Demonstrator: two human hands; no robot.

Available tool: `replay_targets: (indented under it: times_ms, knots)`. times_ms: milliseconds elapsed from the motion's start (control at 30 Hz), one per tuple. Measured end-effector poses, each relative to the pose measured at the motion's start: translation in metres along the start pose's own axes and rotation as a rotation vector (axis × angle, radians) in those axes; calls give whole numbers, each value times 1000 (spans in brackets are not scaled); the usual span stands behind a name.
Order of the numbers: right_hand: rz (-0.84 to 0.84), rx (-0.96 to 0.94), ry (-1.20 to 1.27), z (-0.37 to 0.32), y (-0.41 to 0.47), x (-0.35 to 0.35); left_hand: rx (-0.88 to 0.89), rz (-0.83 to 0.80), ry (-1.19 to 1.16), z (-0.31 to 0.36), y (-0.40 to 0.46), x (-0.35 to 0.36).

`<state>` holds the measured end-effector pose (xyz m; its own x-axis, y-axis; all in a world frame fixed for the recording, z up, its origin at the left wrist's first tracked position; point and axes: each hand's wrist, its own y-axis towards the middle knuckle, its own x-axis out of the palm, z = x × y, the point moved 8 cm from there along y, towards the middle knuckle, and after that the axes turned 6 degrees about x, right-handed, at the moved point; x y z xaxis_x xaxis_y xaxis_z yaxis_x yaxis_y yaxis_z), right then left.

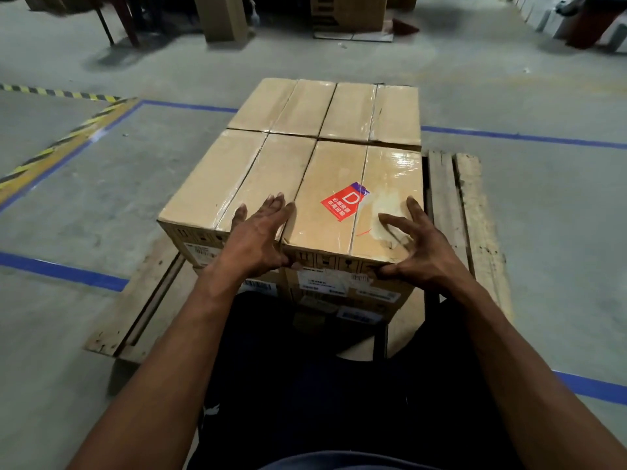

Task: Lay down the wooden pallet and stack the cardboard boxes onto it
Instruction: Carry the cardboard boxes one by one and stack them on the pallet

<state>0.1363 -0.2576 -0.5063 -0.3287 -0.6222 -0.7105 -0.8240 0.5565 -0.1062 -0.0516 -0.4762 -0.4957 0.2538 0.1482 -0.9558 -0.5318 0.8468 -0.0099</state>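
The wooden pallet (472, 212) lies flat on the concrete floor. Cardboard boxes are stacked on it in at least two layers. The top layer holds a near left box (220, 184), a near right box (339, 171) with a red sticker, and two far boxes (325, 110). My left hand (258, 232) rests with straight fingers over the seam between the two near boxes, thumb at the front edge. My right hand (420, 249) spreads arched fingers over the near right corner of the stickered box, thumb on its front face. Labelled lower boxes (339, 295) show beneath.
Blue floor tape (64, 271) marks a bay around the pallet, with yellow-black hazard tape (68, 139) at the left. Tall cardboard cartons (220, 18) and more boxes (349, 11) stand at the far side. My dark trousers cover the pallet's near edge.
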Motion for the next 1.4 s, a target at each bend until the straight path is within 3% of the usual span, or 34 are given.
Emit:
replay_targets:
  times_ms: [500,567,700,800,933,1100,1300,1400]
  knots:
    - [-35,-34,29,-4,-2,1,41,37,6,-1,1,0]
    - [-53,-33,212,3,4,-1,41,-5,-73,-1,0,-3]
    - [145,101,713,27,48,-33,-18,99,-314,-16,9,-28]
    - [176,221,732,33,90,-44,-98,115,-269,-29,32,-40]
    - [92,313,724,37,136,-31,-113,-38,-29,-30,56,-28]
    - [125,227,421,63,169,-25,-83,-52,48,-32,60,-19]
    - [271,252,240,22,128,-38,-82,-28,123,-37,62,-11]
    - [371,139,-206,7,132,-41,-106,-41,122,-38,69,-7]
